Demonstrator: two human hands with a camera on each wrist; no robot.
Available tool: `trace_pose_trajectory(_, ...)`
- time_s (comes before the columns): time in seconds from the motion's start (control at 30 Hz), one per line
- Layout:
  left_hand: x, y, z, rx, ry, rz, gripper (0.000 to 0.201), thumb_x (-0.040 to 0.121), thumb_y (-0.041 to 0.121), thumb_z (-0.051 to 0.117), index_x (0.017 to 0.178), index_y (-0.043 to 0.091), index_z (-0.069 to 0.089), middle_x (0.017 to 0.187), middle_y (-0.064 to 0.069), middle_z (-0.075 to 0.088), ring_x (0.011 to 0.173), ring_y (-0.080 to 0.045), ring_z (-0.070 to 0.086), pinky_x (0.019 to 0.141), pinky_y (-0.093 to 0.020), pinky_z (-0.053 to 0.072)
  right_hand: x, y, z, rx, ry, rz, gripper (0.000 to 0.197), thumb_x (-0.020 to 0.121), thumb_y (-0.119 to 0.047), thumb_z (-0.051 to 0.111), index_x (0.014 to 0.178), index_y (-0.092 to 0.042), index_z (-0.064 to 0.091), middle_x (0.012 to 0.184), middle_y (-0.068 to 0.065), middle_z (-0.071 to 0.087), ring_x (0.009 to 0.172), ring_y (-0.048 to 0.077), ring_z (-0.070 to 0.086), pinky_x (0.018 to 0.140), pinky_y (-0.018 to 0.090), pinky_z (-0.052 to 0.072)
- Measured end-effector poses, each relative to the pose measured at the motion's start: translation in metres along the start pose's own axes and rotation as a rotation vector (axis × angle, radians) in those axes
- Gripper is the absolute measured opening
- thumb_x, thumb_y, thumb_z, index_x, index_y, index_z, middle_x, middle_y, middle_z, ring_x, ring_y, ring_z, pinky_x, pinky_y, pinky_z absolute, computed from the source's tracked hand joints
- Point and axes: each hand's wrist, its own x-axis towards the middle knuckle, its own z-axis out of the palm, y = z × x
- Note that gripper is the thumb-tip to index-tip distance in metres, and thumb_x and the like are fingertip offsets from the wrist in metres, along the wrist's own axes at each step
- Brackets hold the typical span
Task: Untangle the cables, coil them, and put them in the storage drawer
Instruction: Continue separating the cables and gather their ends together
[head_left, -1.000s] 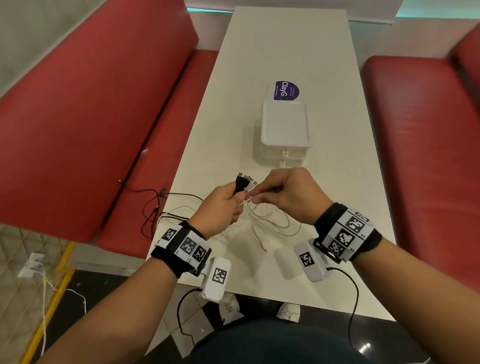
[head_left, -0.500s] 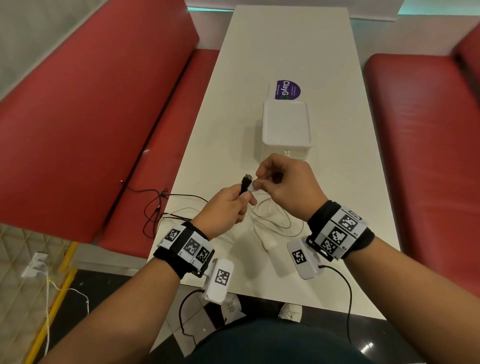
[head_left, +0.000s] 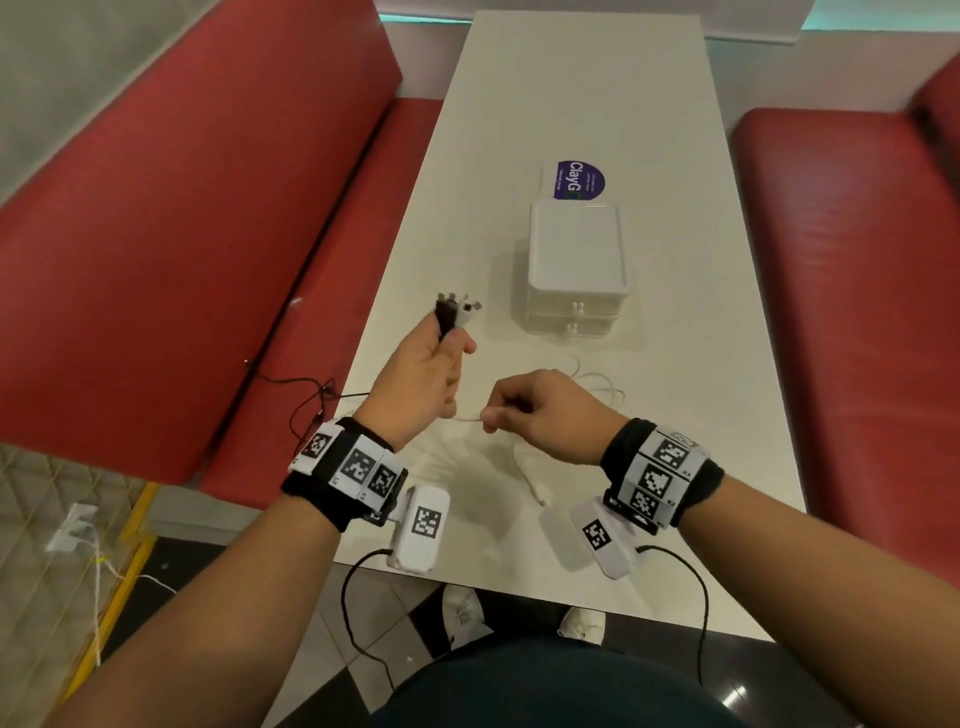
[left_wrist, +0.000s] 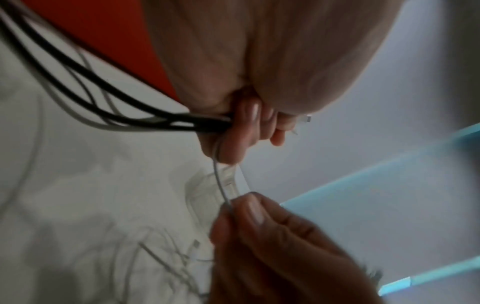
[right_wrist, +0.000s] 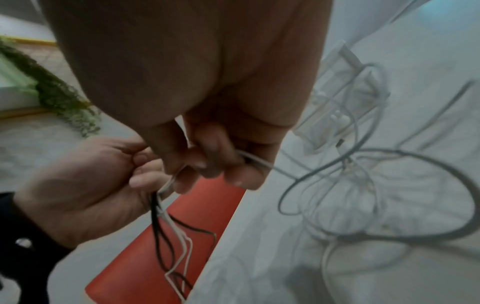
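My left hand (head_left: 451, 340) is raised above the table's left side and grips a bundle of black and white cable plugs (head_left: 457, 312), which stick up out of its fingers. From that fist, black cables (left_wrist: 124, 115) trail down over the table edge. My right hand (head_left: 491, 418) is lower and nearer, pinching a thin white cable (head_left: 467, 417) that runs across to the left hand. More white cable (right_wrist: 389, 185) lies in loose loops on the table behind my right hand. The white storage drawer unit (head_left: 576, 260) stands shut, farther up the table.
The white table (head_left: 545, 93) has red bench seats (head_left: 156, 260) on both sides. Black cable (head_left: 311, 400) hangs off the left edge onto the bench. A purple sticker (head_left: 579, 179) lies behind the drawer unit. A white plug end (head_left: 540, 499) rests near the front edge.
The hands have parted. My left hand rose up and left with the plugs. My right hand dropped back toward me and now holds the white cable farther along.
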Motion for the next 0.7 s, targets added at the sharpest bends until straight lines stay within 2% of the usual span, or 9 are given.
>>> trace_pose_trajectory(0.1, -0.008, -0.003, -0.003, 0.516, -0.108, 0.121, 0.021, 0.101, 0.037, 0.047, 0.114, 0.024, 0.058, 0.078, 0.006, 0.062, 0.061, -0.016, 0.055, 0.062, -0.035, 0.045, 0.001, 0.003, -0.01, -0.274, 0.033, -0.039, 0.031, 0.087, -0.051, 0.07, 0.074, -0.023, 0.068, 0.053, -0.009, 0.05, 0.05, 0.006, 0.046, 0.056, 0.026, 0.037)
trace_pose_trajectory(0.17, -0.017, -0.004, -0.002, 0.737, -0.207, 0.139, 0.034, 0.097, 0.044, 0.052, 0.123, 0.022, 0.054, 0.089, 0.008, 0.064, 0.066, -0.007, 0.056, 0.07, -0.035, 0.048, 0.0, 0.005, -0.016, -0.406, 0.095, -0.011, 0.048, 0.082, -0.066, 0.066, 0.063, -0.021, 0.062, 0.05, -0.007, 0.048, 0.051, 0.008, 0.045, 0.055, 0.028, 0.035)
trace_pose_trajectory(0.27, -0.023, -0.004, -0.006, 0.776, -0.308, 0.09, 0.024, 0.091, 0.049, 0.061, 0.112, 0.037, 0.06, 0.075, 0.016, 0.067, 0.065, 0.003, 0.06, 0.073, -0.03, 0.052, -0.002, 0.007, -0.017, -0.65, 0.132, 0.008, 0.07, 0.078, -0.08, 0.055, 0.054, -0.015, 0.046, 0.046, -0.003, 0.043, 0.048, 0.013, 0.041, 0.051, 0.03, 0.034)
trace_pose_trajectory(0.33, -0.02, -0.003, -0.021, 0.598, -0.194, 0.074, 0.011, 0.086, 0.041, 0.072, 0.093, 0.044, 0.065, 0.072, 0.02, 0.065, 0.069, 0.002, 0.062, 0.075, -0.027, 0.051, -0.007, 0.015, -0.018, -0.657, 0.149, 0.019, 0.07, 0.084, -0.076, 0.052, 0.057, -0.013, 0.041, 0.047, -0.001, 0.042, 0.049, 0.017, 0.041, 0.052, 0.033, 0.036)
trace_pose_trajectory(0.37, -0.017, -0.004, -0.03, 0.487, -0.087, 0.07, 0.013, 0.084, 0.037, 0.076, 0.082, 0.04, 0.064, 0.067, 0.02, 0.061, 0.066, -0.002, 0.059, 0.072, -0.027, 0.048, -0.008, 0.02, -0.02, -0.575, 0.148, 0.031, 0.065, 0.09, -0.069, 0.051, 0.06, -0.012, 0.044, 0.049, 0.0, 0.045, 0.051, 0.017, 0.044, 0.055, 0.034, 0.038)
trace_pose_trajectory(0.47, -0.012, -0.015, -0.048, 0.291, 0.097, -0.007, 0.048, 0.079, 0.03, 0.083, 0.06, 0.023, 0.04, 0.052, 0.015, 0.034, 0.056, -0.011, 0.034, 0.062, -0.029, 0.033, -0.013, 0.03, -0.021, -0.248, 0.045, 0.041, 0.034, 0.103, -0.039, 0.048, 0.079, -0.018, 0.059, 0.06, -0.008, 0.055, 0.059, 0.005, 0.052, 0.061, 0.031, 0.04)
trace_pose_trajectory(0.57, -0.014, -0.035, -0.049, 0.612, 0.075, -0.111, 0.047, 0.081, 0.036, 0.079, 0.059, 0.016, 0.042, 0.044, 0.013, 0.039, 0.05, -0.009, 0.041, 0.056, -0.029, 0.031, -0.01, 0.02, -0.015, -0.436, 0.035, 0.011, 0.024, 0.102, -0.041, 0.047, 0.09, -0.029, 0.063, 0.069, -0.012, 0.061, 0.068, 0.007, 0.055, 0.065, 0.032, 0.043)
trace_pose_trajectory(0.63, -0.014, -0.045, -0.054, 0.885, 0.114, -0.1, 0.037, 0.084, 0.047, 0.072, 0.065, 0.022, 0.052, 0.055, 0.009, 0.053, 0.065, -0.022, 0.058, 0.059, -0.033, 0.04, -0.006, 0.011, -0.017, -0.627, 0.101, 0.032, 0.028, 0.099, -0.046, 0.048, 0.082, -0.029, 0.063, 0.073, -0.009, 0.063, 0.073, 0.017, 0.059, 0.065, 0.032, 0.045)
trace_pose_trajectory(0.7, -0.011, -0.047, -0.064, 1.048, 0.231, -0.117, 0.024, 0.087, 0.052, 0.065, 0.084, 0.028, 0.065, 0.079, -0.002, 0.068, 0.082, -0.034, 0.063, 0.071, -0.04, 0.05, -0.002, 0.011, -0.024, -0.719, 0.13, 0.119, 0.038, 0.097, -0.046, 0.048, 0.069, -0.024, 0.058, 0.07, -0.005, 0.061, 0.072, 0.023, 0.059, 0.062, 0.031, 0.041)
